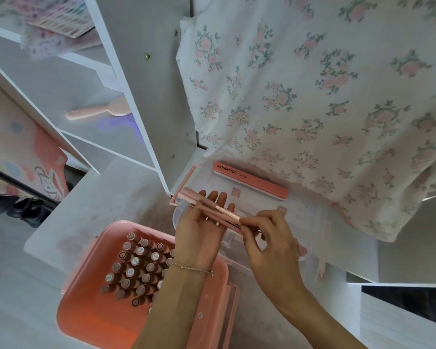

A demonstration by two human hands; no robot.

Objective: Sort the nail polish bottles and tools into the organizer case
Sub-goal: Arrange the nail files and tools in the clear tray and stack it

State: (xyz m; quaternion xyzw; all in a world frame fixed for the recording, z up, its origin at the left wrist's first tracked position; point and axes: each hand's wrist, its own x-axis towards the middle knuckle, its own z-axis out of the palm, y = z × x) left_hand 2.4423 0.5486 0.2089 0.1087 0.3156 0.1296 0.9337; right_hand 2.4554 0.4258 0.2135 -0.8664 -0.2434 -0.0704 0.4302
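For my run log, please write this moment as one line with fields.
left hand: open, pink tools on palm | right hand: pinches tools' end | nail polish bottles: in pink case | nail file: in clear tray

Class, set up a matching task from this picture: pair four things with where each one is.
Things:
1. nail polish bottles
2. nail file
3. pink brushes
4. hairbrush

Places:
A. on a white shelf
B. across the left hand's open fingers
C. upright in the pink case
D. in the clear tray, beside the floral cloth

Pairs: 1-C, 2-D, 3-B, 4-A
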